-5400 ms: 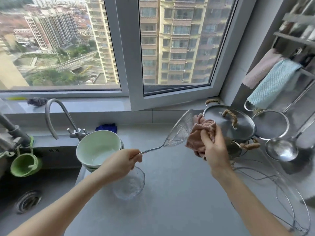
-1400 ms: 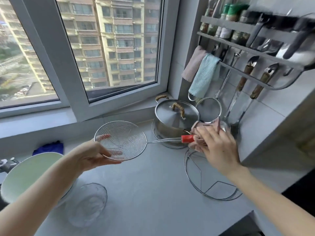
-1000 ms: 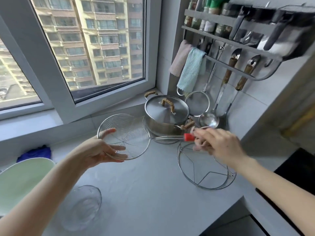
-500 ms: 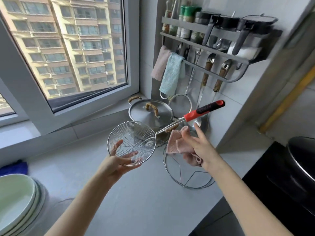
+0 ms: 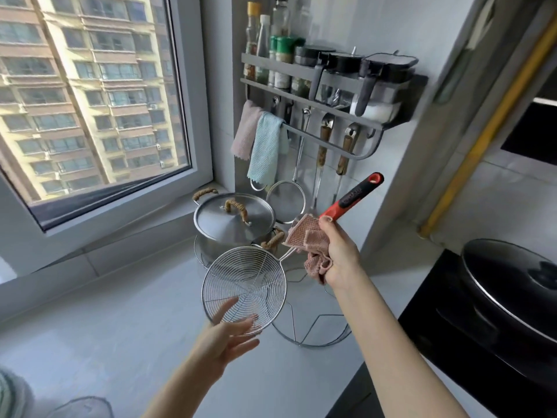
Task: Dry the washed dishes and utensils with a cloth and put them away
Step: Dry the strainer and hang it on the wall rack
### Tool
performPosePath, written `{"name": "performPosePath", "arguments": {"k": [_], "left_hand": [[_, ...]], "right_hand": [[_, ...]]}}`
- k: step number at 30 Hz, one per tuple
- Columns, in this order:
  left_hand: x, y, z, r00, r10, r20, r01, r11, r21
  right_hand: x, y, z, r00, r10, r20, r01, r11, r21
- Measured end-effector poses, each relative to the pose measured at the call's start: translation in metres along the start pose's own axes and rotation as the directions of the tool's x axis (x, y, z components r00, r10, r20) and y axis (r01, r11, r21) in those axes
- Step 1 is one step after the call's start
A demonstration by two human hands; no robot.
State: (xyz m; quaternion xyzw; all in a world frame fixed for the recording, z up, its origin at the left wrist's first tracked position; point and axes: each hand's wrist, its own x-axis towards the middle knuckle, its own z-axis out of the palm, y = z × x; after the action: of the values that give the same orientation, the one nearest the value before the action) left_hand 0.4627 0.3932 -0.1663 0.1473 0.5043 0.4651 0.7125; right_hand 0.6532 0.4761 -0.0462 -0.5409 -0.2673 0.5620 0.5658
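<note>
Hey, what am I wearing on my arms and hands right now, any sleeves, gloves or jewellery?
Nothing worn shows. The left forearm and right forearm are bare as far as the picture's edge, with no sleeves in view. The left hand and right hand have no gloves, and no ring, watch or bracelet is visible.

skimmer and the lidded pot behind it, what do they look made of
The skimmer: bare shiny wire, likely stainless steel, a see-through spiral; its handle looks red and black plastic or rubber. The pot looks brushed steel, dully reflective, grips wrapped in tan cord.
</note>
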Motion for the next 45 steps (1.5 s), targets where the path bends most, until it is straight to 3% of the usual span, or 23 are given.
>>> {"name": "performPosePath", "arguments": {"k": [3, 6, 8, 10, 13, 15, 22, 26, 31, 34, 38, 45], "left_hand": [[-0.002, 0.009, 0.001, 0.987, 0.043, -0.157, -0.017, 0.986, 0.166], [-0.009, 0.037, 0.012, 0.893, 0.345, -0.288, -0.218, 0.893, 0.394], [-0.019, 0.061, 0.04, 0.794, 0.582, -0.178, -0.426, 0.741, 0.519], [-0.023, 0.082, 0.077, 0.682, 0.731, 0.003, -0.582, 0.541, 0.607], [-0.02, 0.104, 0.134, 0.577, 0.78, 0.243, -0.673, 0.286, 0.682], [-0.015, 0.112, 0.164, 0.558, 0.773, 0.301, -0.694, 0.235, 0.681], [0.013, 0.11, 0.2, 0.526, 0.833, 0.171, -0.715, 0.324, 0.619], [0.036, 0.107, 0.215, 0.579, 0.787, 0.213, -0.731, 0.385, 0.563], [0.066, 0.099, 0.24, 0.631, 0.744, 0.22, -0.723, 0.46, 0.516], [0.081, 0.094, 0.256, 0.636, 0.734, 0.24, -0.716, 0.443, 0.54], [0.095, 0.095, 0.283, 0.632, 0.719, 0.289, -0.727, 0.421, 0.542], [0.111, 0.109, 0.318, 0.674, 0.717, 0.178, -0.725, 0.594, 0.35]], "right_hand": [[-0.001, -0.008, -0.006, 0.997, -0.071, -0.026, 0.071, 0.997, 0.015], [-0.001, -0.011, -0.013, 0.977, -0.215, 0.0, 0.215, 0.975, -0.064], [-0.001, -0.007, -0.013, 0.961, -0.275, 0.028, 0.275, 0.942, -0.191], [-0.003, -0.001, -0.012, 0.95, -0.303, 0.075, 0.312, 0.911, -0.269], [-0.006, 0.004, -0.007, 0.937, -0.316, 0.15, 0.349, 0.855, -0.382], [-0.006, 0.006, -0.006, 0.928, -0.321, 0.19, 0.374, 0.805, -0.46], [0.02, 0.002, -0.025, 0.911, -0.358, 0.205, 0.399, 0.641, -0.655], [0.041, -0.01, -0.054, 0.933, -0.348, 0.087, 0.317, 0.687, -0.654], [0.062, -0.042, -0.092, 0.897, -0.44, -0.037, 0.317, 0.7, -0.64], [0.072, -0.059, -0.109, 0.867, -0.495, -0.062, 0.327, 0.658, -0.678], [0.089, -0.067, -0.119, 0.865, -0.495, -0.082, 0.333, 0.688, -0.645], [0.117, -0.07, -0.119, 0.873, -0.475, -0.109, 0.307, 0.709, -0.635]]}}
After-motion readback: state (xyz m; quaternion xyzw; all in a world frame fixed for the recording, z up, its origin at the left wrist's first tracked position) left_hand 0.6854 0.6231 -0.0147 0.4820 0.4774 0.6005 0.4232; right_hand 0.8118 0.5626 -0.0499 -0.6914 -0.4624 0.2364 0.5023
